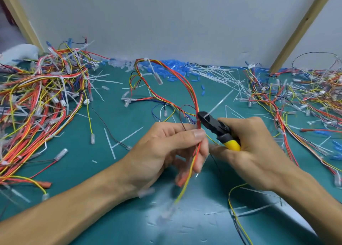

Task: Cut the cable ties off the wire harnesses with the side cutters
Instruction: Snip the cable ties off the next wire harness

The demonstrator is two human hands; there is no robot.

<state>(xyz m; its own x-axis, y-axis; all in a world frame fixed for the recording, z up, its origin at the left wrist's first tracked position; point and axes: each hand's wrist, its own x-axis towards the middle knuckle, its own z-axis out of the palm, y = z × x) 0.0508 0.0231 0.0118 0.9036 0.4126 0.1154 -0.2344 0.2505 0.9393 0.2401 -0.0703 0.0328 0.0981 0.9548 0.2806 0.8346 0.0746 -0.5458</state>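
Head view: left hand pinches a red-and-yellow wire harness between thumb and fingers, holding it above the green worktop. Right hand grips yellow-handled side cutters, fingers curled round the handles. Black cutter head touches the harness just above the left thumb, at a white cable tie with its tail pointing up-right. Harness piles lie left and right; cut ties are scattered behind.

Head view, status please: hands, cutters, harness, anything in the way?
Left hand pinches the harness. Right hand grips the side cutters, jaws at a cable tie on it. Thin dark wire loops beside the jaws.
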